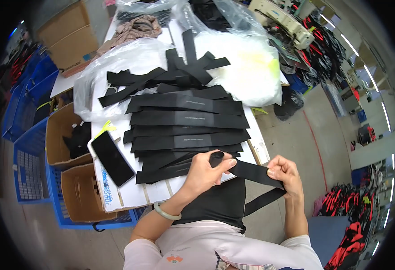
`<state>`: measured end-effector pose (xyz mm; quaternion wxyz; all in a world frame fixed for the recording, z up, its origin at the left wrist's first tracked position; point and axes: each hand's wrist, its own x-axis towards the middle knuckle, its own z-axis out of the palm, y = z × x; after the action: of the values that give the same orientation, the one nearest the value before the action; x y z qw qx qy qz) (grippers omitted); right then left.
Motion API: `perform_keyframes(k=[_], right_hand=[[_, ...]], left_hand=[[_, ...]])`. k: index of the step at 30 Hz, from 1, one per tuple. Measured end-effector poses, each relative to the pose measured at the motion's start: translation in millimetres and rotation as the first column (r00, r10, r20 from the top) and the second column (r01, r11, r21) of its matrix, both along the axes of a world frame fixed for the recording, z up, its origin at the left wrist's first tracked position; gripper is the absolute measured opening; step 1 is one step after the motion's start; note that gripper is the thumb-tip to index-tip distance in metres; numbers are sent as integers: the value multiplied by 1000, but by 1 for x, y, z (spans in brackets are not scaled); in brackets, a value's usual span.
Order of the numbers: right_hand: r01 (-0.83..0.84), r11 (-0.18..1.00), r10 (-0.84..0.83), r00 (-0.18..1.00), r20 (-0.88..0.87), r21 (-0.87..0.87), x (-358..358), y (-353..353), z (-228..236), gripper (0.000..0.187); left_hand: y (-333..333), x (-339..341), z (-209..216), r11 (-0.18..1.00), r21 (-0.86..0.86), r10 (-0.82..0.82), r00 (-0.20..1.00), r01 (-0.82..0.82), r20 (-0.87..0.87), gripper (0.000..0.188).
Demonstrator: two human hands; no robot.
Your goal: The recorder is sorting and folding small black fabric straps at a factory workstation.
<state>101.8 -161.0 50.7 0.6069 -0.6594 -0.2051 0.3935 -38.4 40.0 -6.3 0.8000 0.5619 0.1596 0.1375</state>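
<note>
A black fabric strap [251, 172] is stretched between my two hands just off the table's near right corner. My left hand [206, 170] pinches one end, and a rolled or folded bit of black strap stands up between its thumb and fingers. My right hand [286, 175] grips the strap farther along, with the thumb on top. From there a length hangs down and back toward my lap. Beyond my left hand lie several flat black straps [161, 143] stacked in overlapping rows, some with a greyer printed middle section.
Loose black strips [179, 74] lie crisscrossed at the back of the white table [121, 198], beside clear plastic bags [148, 49]. A dark phone [113, 158] rests near the left edge. Cardboard boxes [78, 191] and blue crates [31, 157] stand left; a sewing machine [287, 20] is back right.
</note>
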Motion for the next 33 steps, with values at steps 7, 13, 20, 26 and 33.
perform_keyframes(k=[7,13,20,26,33], right_hand=[[-92,987,160,711,685,-135,-41,23,-22,36],[-136,991,77,461,884,-16,-57,54,-52,26],[-105,994,0,384,923,43,-61,69,-53,26],[-48,988,-97,537,838,145,-70,60,-38,10],[-59,986,-122,398,909,158,-79,52,-30,13]], left_hand=[[-14,-12,-11,972,217,109,991,-91,-73,18],[-6,-18,-23,971,-209,115,993,-120,-33,7],[2,-19,-23,892,-441,76,995,-94,-60,6],[8,-12,-37,311,-950,197,979,-21,43,17],[4,-10,-39,125,-989,325,945,-80,-35,12]])
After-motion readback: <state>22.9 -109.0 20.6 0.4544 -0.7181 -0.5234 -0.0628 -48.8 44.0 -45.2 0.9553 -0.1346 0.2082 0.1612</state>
